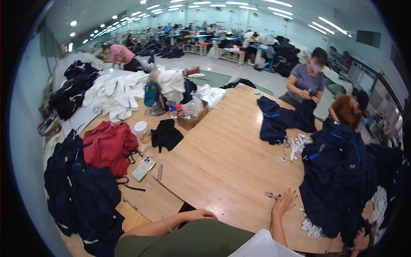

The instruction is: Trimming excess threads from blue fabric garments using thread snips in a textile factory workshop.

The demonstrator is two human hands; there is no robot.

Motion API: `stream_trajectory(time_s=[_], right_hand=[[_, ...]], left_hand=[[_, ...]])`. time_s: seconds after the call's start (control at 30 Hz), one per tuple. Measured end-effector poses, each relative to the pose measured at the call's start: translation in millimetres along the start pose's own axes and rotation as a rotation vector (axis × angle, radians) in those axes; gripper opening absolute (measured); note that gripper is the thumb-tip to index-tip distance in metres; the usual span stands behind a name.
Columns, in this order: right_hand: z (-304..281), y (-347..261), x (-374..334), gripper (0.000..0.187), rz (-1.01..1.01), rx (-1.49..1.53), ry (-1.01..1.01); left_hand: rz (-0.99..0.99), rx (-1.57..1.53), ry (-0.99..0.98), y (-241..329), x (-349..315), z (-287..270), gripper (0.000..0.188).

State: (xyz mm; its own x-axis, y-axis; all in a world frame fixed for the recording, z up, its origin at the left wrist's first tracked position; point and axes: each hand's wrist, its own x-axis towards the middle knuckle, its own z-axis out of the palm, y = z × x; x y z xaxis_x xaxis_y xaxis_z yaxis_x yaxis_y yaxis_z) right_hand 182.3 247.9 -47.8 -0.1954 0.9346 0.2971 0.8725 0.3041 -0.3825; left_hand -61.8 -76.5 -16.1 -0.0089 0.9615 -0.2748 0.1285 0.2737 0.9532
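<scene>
My right hand point(284, 203) lies flat on the light wooden table point(222, 158), its fingers stretched out and spread. Just left of its fingertips is a small reddish tool point(271, 195), perhaps thread snips, which the hand does not grip. My left hand point(200, 214) rests near the table's front edge, close against my dark green top point(197, 237). That top partly hides its fingers, so whether they hold anything does not show. To the right of my right hand, a big heap of navy garments point(336, 171) with blue trim covers the table's side.
Across the table a person in grey point(306, 81) handles a navy garment point(278, 120). Another person's hand point(361, 240) touches the heap at lower right. Red cloth point(109, 147), a phone point(143, 169), a white-lidded jar point(141, 127) and a box of supplies point(192, 118) lie leftward.
</scene>
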Motion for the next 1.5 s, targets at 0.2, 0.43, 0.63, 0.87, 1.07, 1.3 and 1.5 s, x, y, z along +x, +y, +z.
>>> stream_trajectory(time_s=[0.2, 0.43, 0.63, 0.87, 1.07, 1.3, 1.5], right_hand=[[2, 8, 1, 0.059, 0.072, -0.043, 0.04], [6, 7, 2, 0.058, 0.032, -0.027, 0.029], [5, 8, 3, 0.058, 0.066, -0.039, 0.015], [-34, -8, -27, 0.046, -0.186, 0.397, 0.206], [-137, -27, -129, 0.017, -0.348, 0.689, -0.997], [-142, -15, -177, 0.029, -0.405, 0.48, -1.068], [-141, -30, -181, 0.032, -0.393, 0.573, -0.863]], left_hand=[[0.036, -0.328, 0.064, -13, -27, 17, 0.022], [-0.029, -0.345, 0.225, -16, -58, 35, 0.021], [-0.082, -0.326, 0.337, -11, -76, 39, 0.021], [-0.176, -0.17, 0.064, 2, -65, 21, 0.02], [-0.145, 0.067, -0.271, 39, 20, -1, 0.02], [-0.116, 0.237, -0.58, 62, 76, 42, 0.02], [-0.1, 0.314, -0.594, 71, 85, 52, 0.02]])
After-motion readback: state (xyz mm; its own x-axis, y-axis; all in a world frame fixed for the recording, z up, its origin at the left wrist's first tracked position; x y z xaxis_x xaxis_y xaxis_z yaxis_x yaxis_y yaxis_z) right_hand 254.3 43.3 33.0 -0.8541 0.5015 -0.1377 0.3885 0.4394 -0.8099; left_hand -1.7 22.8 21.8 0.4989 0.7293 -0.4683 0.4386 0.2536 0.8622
